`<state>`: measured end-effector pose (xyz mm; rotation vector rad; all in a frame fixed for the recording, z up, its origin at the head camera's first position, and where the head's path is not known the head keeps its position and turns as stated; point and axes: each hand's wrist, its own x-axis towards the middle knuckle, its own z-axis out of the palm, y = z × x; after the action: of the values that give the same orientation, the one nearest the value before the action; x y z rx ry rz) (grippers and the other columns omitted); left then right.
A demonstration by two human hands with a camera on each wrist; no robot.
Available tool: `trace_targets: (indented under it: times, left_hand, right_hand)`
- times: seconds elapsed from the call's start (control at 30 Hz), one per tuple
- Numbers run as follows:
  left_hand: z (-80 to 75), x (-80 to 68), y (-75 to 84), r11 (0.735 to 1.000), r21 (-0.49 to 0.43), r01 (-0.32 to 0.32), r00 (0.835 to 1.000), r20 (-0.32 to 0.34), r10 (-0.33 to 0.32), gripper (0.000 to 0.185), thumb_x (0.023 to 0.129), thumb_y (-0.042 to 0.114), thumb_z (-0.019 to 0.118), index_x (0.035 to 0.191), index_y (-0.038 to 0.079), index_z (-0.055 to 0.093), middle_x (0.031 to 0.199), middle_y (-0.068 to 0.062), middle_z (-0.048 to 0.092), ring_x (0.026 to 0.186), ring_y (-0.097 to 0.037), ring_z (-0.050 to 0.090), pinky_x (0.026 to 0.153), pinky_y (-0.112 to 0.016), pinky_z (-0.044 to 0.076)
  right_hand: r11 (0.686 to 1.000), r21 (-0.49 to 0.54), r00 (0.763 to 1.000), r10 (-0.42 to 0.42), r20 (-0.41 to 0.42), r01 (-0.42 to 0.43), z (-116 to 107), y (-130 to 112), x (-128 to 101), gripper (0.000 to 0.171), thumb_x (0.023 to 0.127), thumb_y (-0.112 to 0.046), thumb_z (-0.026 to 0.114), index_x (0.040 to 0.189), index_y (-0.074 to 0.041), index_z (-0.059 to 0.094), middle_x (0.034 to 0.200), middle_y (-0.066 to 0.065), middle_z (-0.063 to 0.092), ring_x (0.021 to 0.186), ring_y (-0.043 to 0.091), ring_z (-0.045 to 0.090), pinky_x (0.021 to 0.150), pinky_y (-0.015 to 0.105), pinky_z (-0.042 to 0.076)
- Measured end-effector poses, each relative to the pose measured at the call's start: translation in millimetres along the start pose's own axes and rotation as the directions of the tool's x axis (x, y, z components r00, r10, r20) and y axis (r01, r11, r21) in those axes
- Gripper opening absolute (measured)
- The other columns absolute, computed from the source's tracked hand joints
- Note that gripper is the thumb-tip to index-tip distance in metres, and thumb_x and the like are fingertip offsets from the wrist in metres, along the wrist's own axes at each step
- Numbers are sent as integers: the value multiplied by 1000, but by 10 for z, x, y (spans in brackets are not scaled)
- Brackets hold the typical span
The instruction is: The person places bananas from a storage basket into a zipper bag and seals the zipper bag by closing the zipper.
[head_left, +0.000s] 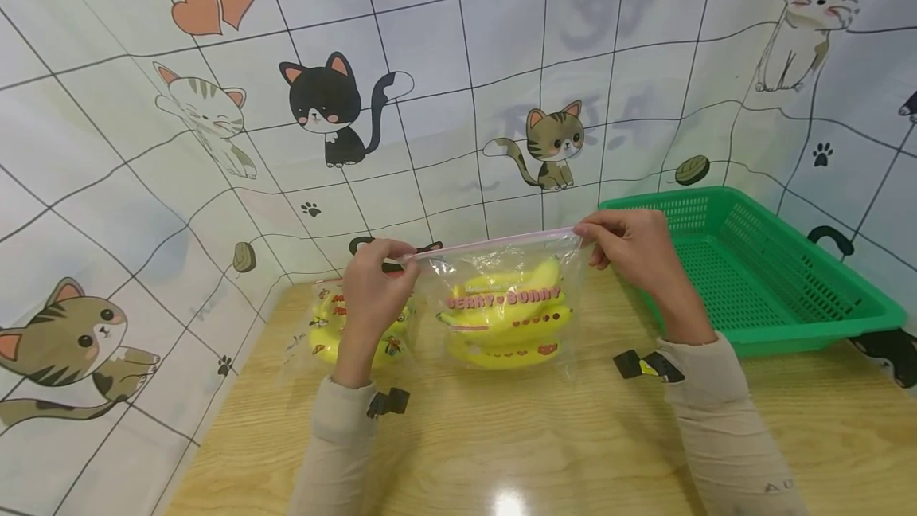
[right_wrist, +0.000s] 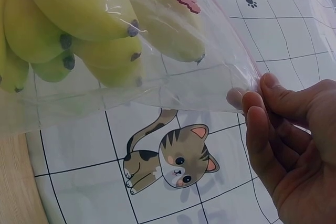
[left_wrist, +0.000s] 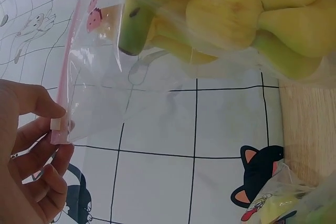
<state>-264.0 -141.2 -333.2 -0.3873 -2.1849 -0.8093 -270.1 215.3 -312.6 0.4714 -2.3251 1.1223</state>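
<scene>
Wooden table [head_left: 501, 444]: pinched banana bag [head_left: 505, 317]

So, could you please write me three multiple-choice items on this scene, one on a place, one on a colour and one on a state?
1. Where is the basket?
A. On the table's right side
B. Under the table
C. On the left hand

2. What colour is the held bag's zip strip?
A. Blue
B. Pink
C. Black

3. How is that bag held?
A. Lying flat, untouched
B. By one hand only
C. Pinched at both top corners

Answers: 1 A, the basket sits at the right beside the right hand. 2 B, the strip along the top is pink. 3 C, the left hand and the right hand each pinch a top corner, with the bananas inside.
</scene>
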Motion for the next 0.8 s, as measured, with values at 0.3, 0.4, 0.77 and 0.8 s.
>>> trace_targets:
  times: [0.3,0.4,0.77,0.8]
  left_hand:
    - [40,-14,-12,999,3,-49,998,-40,49,10,84,6,73,93,7,76,92,-10,77,85,-28,70,72,-42,53]
    - [67,-21,-25,998,-27,-58,997,-42,57,10,84,5,74,94,6,75,92,-10,76,86,-28,70,75,-41,54]
    - [62,-58,-51,991,-129,22,1000,-13,-24,12,90,9,76,101,7,77,97,-11,77,86,-28,70,60,-22,45]
    - [67,-58,-55,989,-142,43,999,2,-44,13,90,10,76,103,7,76,97,-11,77,86,-27,70,61,-22,46]
  right_hand:
    - [1000,0,1000,1,16,-1,-12,23,1,17,99,-16,71,94,-3,80,65,9,70,49,9,62,52,21,54]
    - [1000,8,999,6,38,-6,-34,21,-2,18,100,-17,70,94,-3,80,66,9,71,51,9,62,53,25,56]
    - [994,70,983,70,171,-83,-94,17,-11,22,102,-25,66,102,-5,77,79,12,74,58,13,67,57,27,59]
    - [993,70,979,83,185,-98,-101,20,-10,23,102,-26,66,103,-5,76,81,13,74,59,14,67,57,28,59]
